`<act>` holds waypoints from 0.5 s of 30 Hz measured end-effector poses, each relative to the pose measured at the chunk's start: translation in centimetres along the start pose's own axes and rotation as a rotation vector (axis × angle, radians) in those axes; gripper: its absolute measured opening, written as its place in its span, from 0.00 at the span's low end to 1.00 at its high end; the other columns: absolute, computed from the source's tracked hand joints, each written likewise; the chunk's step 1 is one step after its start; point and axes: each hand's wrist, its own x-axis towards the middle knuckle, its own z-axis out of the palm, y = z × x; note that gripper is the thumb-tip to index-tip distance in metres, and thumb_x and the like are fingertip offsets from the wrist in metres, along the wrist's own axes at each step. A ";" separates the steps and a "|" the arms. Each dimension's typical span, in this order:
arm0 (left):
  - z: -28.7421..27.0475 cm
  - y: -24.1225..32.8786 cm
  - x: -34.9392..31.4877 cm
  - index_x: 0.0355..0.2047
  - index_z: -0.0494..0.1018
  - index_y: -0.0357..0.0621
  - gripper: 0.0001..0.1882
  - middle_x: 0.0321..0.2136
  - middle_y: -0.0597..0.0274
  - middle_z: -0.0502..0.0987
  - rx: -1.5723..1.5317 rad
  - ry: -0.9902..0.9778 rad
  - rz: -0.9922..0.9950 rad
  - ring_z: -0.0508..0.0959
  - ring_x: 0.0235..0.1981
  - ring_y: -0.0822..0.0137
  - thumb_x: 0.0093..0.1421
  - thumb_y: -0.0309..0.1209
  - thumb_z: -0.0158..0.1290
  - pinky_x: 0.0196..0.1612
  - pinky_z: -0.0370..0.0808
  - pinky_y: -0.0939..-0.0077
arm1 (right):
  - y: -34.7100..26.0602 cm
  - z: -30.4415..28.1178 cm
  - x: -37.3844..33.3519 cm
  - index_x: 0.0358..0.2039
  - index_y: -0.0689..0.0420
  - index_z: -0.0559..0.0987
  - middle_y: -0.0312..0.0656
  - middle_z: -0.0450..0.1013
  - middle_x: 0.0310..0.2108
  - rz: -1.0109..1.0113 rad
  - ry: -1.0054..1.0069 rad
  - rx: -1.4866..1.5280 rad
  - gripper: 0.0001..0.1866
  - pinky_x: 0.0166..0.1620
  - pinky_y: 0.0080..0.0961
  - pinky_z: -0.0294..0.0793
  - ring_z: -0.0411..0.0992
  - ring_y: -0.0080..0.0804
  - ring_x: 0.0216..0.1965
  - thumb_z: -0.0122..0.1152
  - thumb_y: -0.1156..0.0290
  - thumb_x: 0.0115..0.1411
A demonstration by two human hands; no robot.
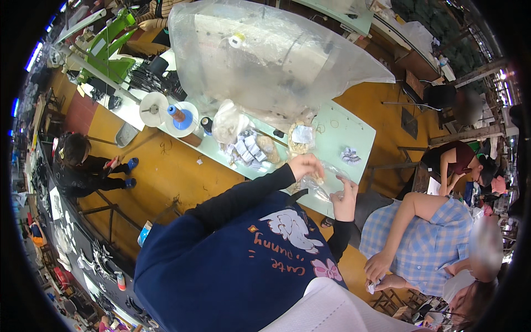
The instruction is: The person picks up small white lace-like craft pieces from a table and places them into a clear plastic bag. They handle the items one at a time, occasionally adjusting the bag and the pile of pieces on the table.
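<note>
A small clear plastic bag point(321, 190) is stretched between my two hands, over the near edge of the pale green table point(345, 127). My left hand point(305, 166) has its fingers curled at the bag's upper left end, closed on a bit of beige stuff whose kind I cannot make out. At the bag's right side, my right hand point(344, 198) pinches the plastic between thumb and finger. Just beyond my left hand lies a clear bag of beige pieces point(301, 138) with a white label. Left of it rest bundles of white and grey labels point(249, 149).
A large clear plastic sheet point(249, 50) covers the table's far side. Thread spools point(181, 119) stand at the left. One small label bundle point(350, 155) lies to the right. A person in a checked shirt point(415, 232) is close on my right; another person point(83, 163) stands far left.
</note>
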 end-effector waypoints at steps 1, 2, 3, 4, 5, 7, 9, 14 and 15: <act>-0.1 0.1 -0.1 0.37 0.82 0.46 0.17 0.33 0.59 0.73 0.236 -0.010 0.057 0.75 0.32 0.64 0.49 0.18 0.50 0.37 0.72 0.72 | -0.2 -0.4 0.1 0.51 0.54 0.73 0.50 0.62 0.50 0.025 0.002 0.016 0.31 0.39 0.29 0.73 0.72 0.35 0.32 0.57 0.88 0.44; 0.1 0.2 -0.2 0.39 0.82 0.46 0.18 0.34 0.58 0.73 0.382 -0.010 -0.002 0.75 0.33 0.62 0.49 0.18 0.50 0.37 0.72 0.71 | -0.4 -0.6 0.2 0.49 0.55 0.74 0.50 0.63 0.48 0.073 0.011 0.019 0.28 0.39 0.28 0.73 0.72 0.35 0.35 0.58 0.88 0.44; 0.4 0.3 -0.3 0.41 0.81 0.46 0.20 0.35 0.56 0.73 0.508 0.014 -0.042 0.76 0.34 0.60 0.49 0.19 0.51 0.38 0.73 0.70 | -0.6 -0.6 0.2 0.41 0.55 0.75 0.48 0.63 0.46 0.065 0.043 0.030 0.24 0.38 0.28 0.72 0.71 0.37 0.33 0.56 0.89 0.42; 0.9 0.4 -0.2 0.43 0.81 0.46 0.21 0.36 0.54 0.73 0.625 0.009 -0.083 0.76 0.35 0.57 0.48 0.19 0.51 0.38 0.73 0.69 | -0.7 -0.6 0.1 0.40 0.54 0.76 0.48 0.63 0.47 0.016 0.060 -0.032 0.23 0.39 0.28 0.72 0.71 0.39 0.35 0.56 0.89 0.42; 1.3 0.5 0.0 0.49 0.78 0.47 0.26 0.35 0.53 0.72 0.679 0.011 -0.090 0.76 0.36 0.52 0.46 0.20 0.52 0.40 0.74 0.65 | -0.7 -0.3 0.0 0.39 0.53 0.77 0.48 0.63 0.47 -0.017 0.071 -0.099 0.23 0.40 0.28 0.71 0.71 0.41 0.37 0.56 0.89 0.41; 2.6 0.6 0.7 0.53 0.75 0.47 0.30 0.35 0.53 0.72 0.698 -0.046 -0.061 0.77 0.36 0.53 0.46 0.20 0.52 0.39 0.74 0.64 | -0.4 0.4 -0.7 0.36 0.51 0.80 0.47 0.64 0.49 -0.067 0.197 -0.210 0.24 0.43 0.34 0.71 0.70 0.46 0.44 0.55 0.90 0.40; 4.4 0.6 1.5 0.58 0.70 0.48 0.35 0.36 0.54 0.72 0.725 -0.153 -0.044 0.77 0.36 0.53 0.45 0.20 0.52 0.40 0.74 0.63 | 0.2 1.6 -1.6 0.37 0.51 0.81 0.47 0.64 0.51 -0.160 0.337 -0.484 0.23 0.46 0.33 0.71 0.71 0.48 0.46 0.56 0.89 0.41; 7.0 1.7 2.6 0.57 0.71 0.49 0.33 0.40 0.56 0.73 0.772 -0.282 0.022 0.77 0.38 0.54 0.47 0.18 0.50 0.39 0.76 0.64 | 4.0 2.6 -1.5 0.45 0.49 0.80 0.50 0.64 0.53 0.066 0.186 -0.324 0.28 0.52 0.35 0.70 0.67 0.53 0.52 0.57 0.87 0.42; 6.7 2.0 2.9 0.57 0.71 0.50 0.33 0.41 0.57 0.73 0.829 -0.226 0.082 0.77 0.39 0.54 0.47 0.18 0.50 0.39 0.76 0.64 | 4.8 2.4 -1.4 0.46 0.50 0.79 0.50 0.65 0.53 0.192 0.139 -0.222 0.29 0.53 0.35 0.71 0.68 0.53 0.51 0.58 0.87 0.42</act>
